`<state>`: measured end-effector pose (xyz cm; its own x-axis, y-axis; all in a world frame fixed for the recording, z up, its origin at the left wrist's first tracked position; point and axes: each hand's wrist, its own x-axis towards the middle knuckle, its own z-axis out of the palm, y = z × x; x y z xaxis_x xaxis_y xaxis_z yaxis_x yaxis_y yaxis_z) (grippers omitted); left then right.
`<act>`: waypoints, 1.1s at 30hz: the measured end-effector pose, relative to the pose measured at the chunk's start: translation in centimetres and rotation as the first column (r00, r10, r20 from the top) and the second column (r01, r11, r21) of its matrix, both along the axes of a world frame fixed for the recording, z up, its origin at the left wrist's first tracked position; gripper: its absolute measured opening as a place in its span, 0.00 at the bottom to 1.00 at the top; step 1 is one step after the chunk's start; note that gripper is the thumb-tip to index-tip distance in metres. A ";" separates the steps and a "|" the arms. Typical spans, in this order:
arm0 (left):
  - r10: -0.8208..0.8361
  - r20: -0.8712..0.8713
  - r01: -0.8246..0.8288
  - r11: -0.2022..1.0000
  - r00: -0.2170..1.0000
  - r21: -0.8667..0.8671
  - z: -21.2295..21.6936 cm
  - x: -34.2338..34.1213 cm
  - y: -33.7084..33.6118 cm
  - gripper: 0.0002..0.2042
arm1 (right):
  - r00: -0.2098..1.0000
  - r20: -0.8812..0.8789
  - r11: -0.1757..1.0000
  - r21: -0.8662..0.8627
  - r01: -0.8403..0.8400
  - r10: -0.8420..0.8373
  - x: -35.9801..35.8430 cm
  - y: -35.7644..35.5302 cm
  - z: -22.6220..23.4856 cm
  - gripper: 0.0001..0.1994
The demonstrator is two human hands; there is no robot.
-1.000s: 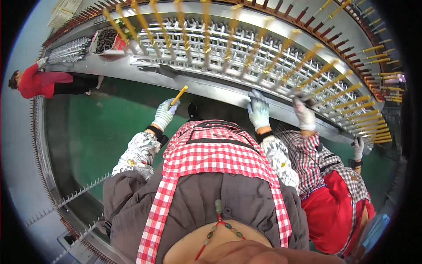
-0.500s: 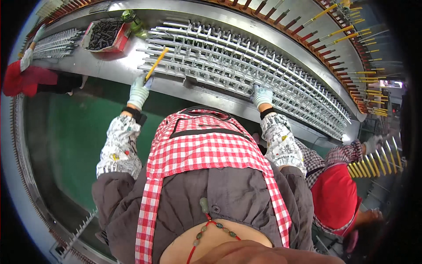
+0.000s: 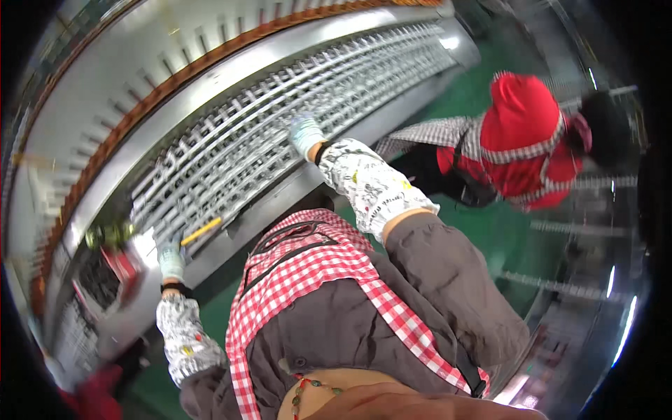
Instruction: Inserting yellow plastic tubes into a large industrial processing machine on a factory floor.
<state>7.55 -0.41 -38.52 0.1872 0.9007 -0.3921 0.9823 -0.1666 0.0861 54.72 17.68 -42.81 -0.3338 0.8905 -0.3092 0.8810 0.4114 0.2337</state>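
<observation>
My left hand [image 3: 171, 260], in a pale glove, is closed around one end of a slim yellow stick [image 3: 201, 231] near the table's front edge. The stick points right, beside the left end of a long stack of silvery metal racks [image 3: 231, 150] with many short prongs. Farther right, my right hand [image 3: 306, 135], gloved the same way, rests against the front part of the racks. Its fingers are blurred, and whether they grip a bar does not show.
A red-edged box [image 3: 105, 283] of small dark parts stands left of my left hand, with a green bottle-like thing [image 3: 110, 234] behind it. A curved conveyor [image 3: 133, 115] with upright pins runs behind the table. A person in red [image 3: 521, 133] is at the right.
My view has turned to the right, so the table now slants across the picture. The yellow stick stays in my left hand, tilted lower. The co-worker at right shows more fully.
</observation>
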 end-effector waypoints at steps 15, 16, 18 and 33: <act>-0.127 0.052 0.106 0.950 0.991 0.295 19.7 5.3 1.1 0.15 | 0.848 -0.271 0.874 0.315 -0.369 0.456 8.9 0.2 12.2 0.05; -0.079 0.052 0.061 0.957 0.996 0.285 19.9 5.8 -0.5 0.16 | 0.829 -0.283 0.857 0.350 -0.380 0.483 9.4 -0.5 13.1 0.05; -0.035 0.040 0.023 0.958 0.999 0.286 19.2 5.0 -3.2 0.16 | 0.766 -0.348 0.819 0.427 -0.384 0.540 9.9 -2.1 14.9 0.04; -0.051 0.070 0.029 0.955 0.996 0.295 12.3 7.6 -8.8 0.19 | 0.598 -0.531 0.793 0.489 -0.362 0.600 13.6 -4.7 8.6 0.04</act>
